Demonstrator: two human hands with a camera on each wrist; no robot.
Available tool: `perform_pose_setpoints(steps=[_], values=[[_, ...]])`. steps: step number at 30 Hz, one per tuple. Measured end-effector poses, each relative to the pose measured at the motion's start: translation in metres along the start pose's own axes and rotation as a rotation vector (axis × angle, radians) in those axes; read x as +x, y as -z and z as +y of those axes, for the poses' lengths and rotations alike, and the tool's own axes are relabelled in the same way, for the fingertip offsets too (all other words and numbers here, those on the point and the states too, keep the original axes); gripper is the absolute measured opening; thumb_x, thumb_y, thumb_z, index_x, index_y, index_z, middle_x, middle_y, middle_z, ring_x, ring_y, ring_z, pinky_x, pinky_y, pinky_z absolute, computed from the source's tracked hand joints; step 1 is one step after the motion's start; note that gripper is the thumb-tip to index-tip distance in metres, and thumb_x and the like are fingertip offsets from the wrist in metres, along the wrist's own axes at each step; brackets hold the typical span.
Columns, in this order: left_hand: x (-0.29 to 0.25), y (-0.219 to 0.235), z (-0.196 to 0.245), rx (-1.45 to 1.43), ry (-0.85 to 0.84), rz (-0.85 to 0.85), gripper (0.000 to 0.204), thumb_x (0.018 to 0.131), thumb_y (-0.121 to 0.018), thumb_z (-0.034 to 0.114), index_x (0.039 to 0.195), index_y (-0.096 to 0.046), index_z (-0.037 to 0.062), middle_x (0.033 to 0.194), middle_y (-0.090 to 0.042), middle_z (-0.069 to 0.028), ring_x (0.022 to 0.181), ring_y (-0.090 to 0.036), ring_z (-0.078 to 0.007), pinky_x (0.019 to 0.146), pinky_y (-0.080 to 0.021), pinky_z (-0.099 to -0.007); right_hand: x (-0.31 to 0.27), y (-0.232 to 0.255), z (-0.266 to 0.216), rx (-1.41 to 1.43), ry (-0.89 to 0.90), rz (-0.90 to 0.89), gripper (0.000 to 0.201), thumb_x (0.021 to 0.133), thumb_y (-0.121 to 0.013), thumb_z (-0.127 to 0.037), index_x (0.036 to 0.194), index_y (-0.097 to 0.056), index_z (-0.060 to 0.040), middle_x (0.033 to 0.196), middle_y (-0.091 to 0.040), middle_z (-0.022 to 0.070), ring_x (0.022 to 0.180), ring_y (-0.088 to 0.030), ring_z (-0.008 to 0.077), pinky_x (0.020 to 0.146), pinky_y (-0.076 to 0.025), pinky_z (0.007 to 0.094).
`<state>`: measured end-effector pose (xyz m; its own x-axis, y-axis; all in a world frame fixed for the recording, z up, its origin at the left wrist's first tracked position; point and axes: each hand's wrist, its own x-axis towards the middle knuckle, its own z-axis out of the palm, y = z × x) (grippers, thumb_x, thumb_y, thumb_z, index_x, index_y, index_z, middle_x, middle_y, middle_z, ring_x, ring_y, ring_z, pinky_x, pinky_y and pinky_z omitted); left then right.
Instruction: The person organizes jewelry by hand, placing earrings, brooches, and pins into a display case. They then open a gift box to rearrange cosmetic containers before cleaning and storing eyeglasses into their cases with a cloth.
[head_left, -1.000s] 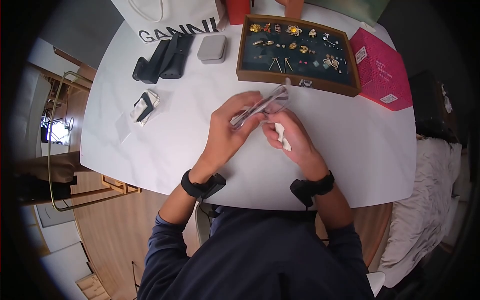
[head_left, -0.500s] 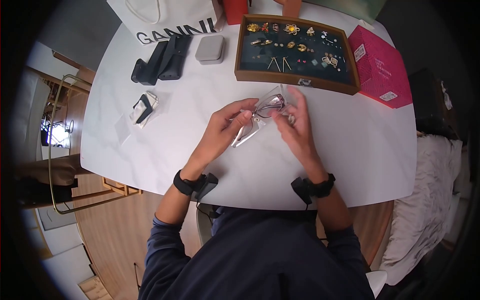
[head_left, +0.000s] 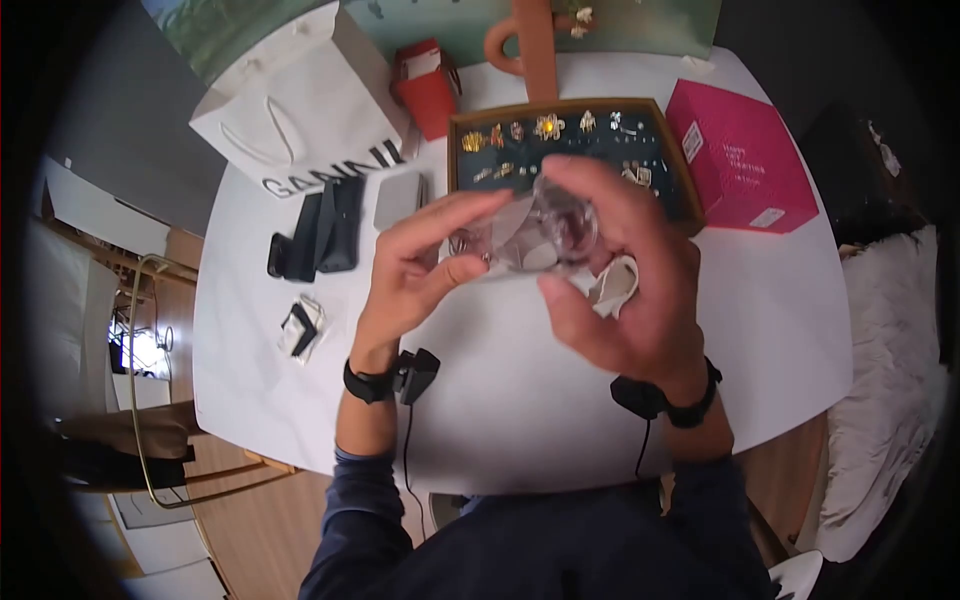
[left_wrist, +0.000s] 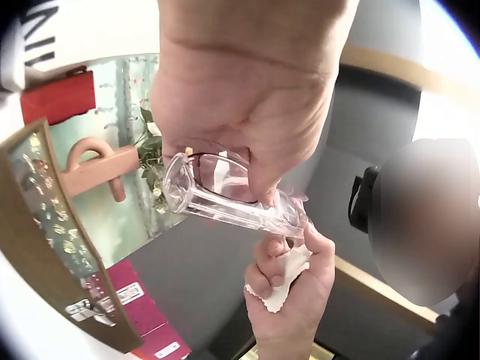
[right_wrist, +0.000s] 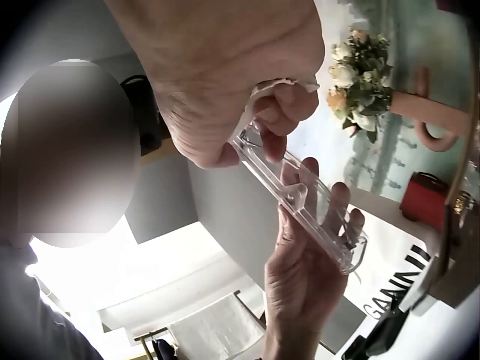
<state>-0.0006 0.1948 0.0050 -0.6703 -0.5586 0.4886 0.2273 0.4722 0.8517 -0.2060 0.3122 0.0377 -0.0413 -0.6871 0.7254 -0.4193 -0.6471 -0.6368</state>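
Note:
A pair of clear-framed eyeglasses [head_left: 530, 235] is held up above the table between both hands. My left hand [head_left: 415, 260] pinches one end between thumb and fingers. At the other end, my right hand [head_left: 645, 265] grips the frame with thumb and fingertips. Tucked into the curled lower fingers of the right hand is a small cream cloth [head_left: 615, 285], whose zigzag edge shows in the left wrist view. A dark thin rim runs round a lens [left_wrist: 223, 178] there. In the right wrist view, the nose bridge [right_wrist: 295, 196] faces the camera.
Behind the hands lies a wooden jewellery tray [head_left: 683, 212], with a pink box [head_left: 745, 165] to its right. At left stand a white paper bag [head_left: 310, 110], black cases [head_left: 340, 225], a grey box [head_left: 398, 198] and a small cloth bundle [head_left: 300, 328]. A red bag [head_left: 428, 90] stands behind.
Both hands have lifted the eyeglasses closer to the head camera, and the right hand has come round to grip their right end. The head view has tilted up, showing more of the back.

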Motion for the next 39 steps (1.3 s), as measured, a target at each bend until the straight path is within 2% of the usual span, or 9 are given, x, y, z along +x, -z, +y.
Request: perform_pose_setpoints(steps=[6,11,16,19,23,25,28,32,39], values=[[0.013,-0.003,-0.021,-0.172,0.001,-0.007,0.048,0.088,-0.081,0.015,0.131,-0.068,-0.0019,0.130,-0.067,-0.0161,0.108,-0.062,-0.0209,0.089,-0.051,-0.0337,0.015,0.010,0.004,-0.062,0.104,-0.076,0.067,0.068,-0.079,-0.004,0.131,-0.056,0.0005,0.124,-0.066,0.0119,0.084,-0.063,0.0151,0.071,-0.050,0.0270],[0.014,-0.014,-0.022,-0.268,-0.058,0.012,0.048,0.089,-0.078,0.010,0.134,-0.064,-0.0012,0.132,-0.065,-0.0203,0.120,-0.062,-0.0281,0.099,-0.050,-0.0387,0.018,0.002,0.007,-0.020,0.049,-0.027,0.068,0.070,-0.078,-0.002,0.134,-0.057,-0.0008,0.120,-0.062,0.0127,0.088,-0.061,0.0192,0.076,-0.051,0.0289],[0.021,-0.030,0.007,-0.222,-0.033,0.085,0.056,0.091,-0.076,0.014,0.140,-0.055,-0.0041,0.149,-0.050,-0.0236,0.139,-0.050,-0.0327,0.113,-0.041,-0.0464,0.013,-0.012,0.013,-0.037,-0.046,0.046,0.053,0.073,-0.076,0.001,0.124,-0.064,0.0010,0.114,-0.054,0.0141,0.097,-0.060,0.0240,0.084,-0.052,0.0332],[0.017,-0.027,0.010,-0.184,-0.229,0.223,0.062,0.093,-0.076,0.031,0.138,-0.057,-0.0070,0.141,-0.051,-0.0208,0.121,-0.054,-0.0267,0.105,-0.042,-0.0412,0.010,-0.018,0.016,-0.094,-0.014,0.029,0.054,0.071,-0.076,0.003,0.123,-0.062,0.0003,0.113,-0.051,0.0149,0.095,-0.061,0.0271,0.080,-0.053,0.0352],[0.011,-0.024,0.031,-0.095,-0.231,0.318,0.044,0.090,-0.081,0.020,0.123,-0.068,-0.0069,0.114,-0.064,-0.0138,0.096,-0.058,-0.0185,0.088,-0.046,-0.0318,0.008,-0.029,0.021,-0.149,0.028,-0.047,0.061,0.068,-0.077,0.004,0.126,-0.058,-0.0009,0.114,-0.046,0.0152,0.089,-0.064,0.0297,0.074,-0.055,0.0386],[0.011,-0.026,0.038,-0.046,-0.184,0.366,0.025,0.089,-0.080,0.005,0.111,-0.074,-0.0061,0.099,-0.069,-0.0104,0.087,-0.061,-0.0163,0.079,-0.048,-0.0278,0.007,-0.032,0.020,-0.157,0.018,-0.085,0.060,0.068,-0.076,0.005,0.125,-0.058,-0.0004,0.114,-0.046,0.0148,0.090,-0.065,0.0292,0.074,-0.055,0.0386],[0.010,-0.025,0.048,0.048,-0.011,0.382,0.027,0.094,-0.075,0.020,0.102,-0.070,-0.0056,0.098,-0.064,-0.0109,0.088,-0.059,-0.0179,0.081,-0.045,-0.0289,0.006,-0.035,0.017,-0.141,-0.034,-0.124,0.057,0.069,-0.075,0.007,0.124,-0.060,0.0004,0.114,-0.048,0.0145,0.092,-0.063,0.0287,0.076,-0.054,0.0372],[0.008,-0.023,0.050,-0.027,0.056,0.388,0.024,0.093,-0.076,0.016,0.101,-0.070,-0.0056,0.095,-0.064,-0.0096,0.088,-0.057,-0.0164,0.079,-0.043,-0.0271,0.004,-0.038,0.017,-0.097,-0.080,-0.104,0.054,0.072,-0.073,0.010,0.124,-0.063,0.0017,0.113,-0.052,0.0144,0.097,-0.061,0.0297,0.083,-0.052,0.0353],[0.013,-0.018,0.039,0.058,-0.095,0.276,0.041,0.085,-0.085,0.021,0.110,-0.067,-0.0058,0.104,-0.064,-0.0103,0.092,-0.059,-0.0180,0.084,-0.046,-0.0305,0.004,-0.033,0.022,-0.036,-0.094,-0.105,0.058,0.074,-0.068,0.012,0.130,-0.060,0.0022,0.121,-0.052,0.0152,0.104,-0.060,0.0266,0.089,-0.051,0.0335]])
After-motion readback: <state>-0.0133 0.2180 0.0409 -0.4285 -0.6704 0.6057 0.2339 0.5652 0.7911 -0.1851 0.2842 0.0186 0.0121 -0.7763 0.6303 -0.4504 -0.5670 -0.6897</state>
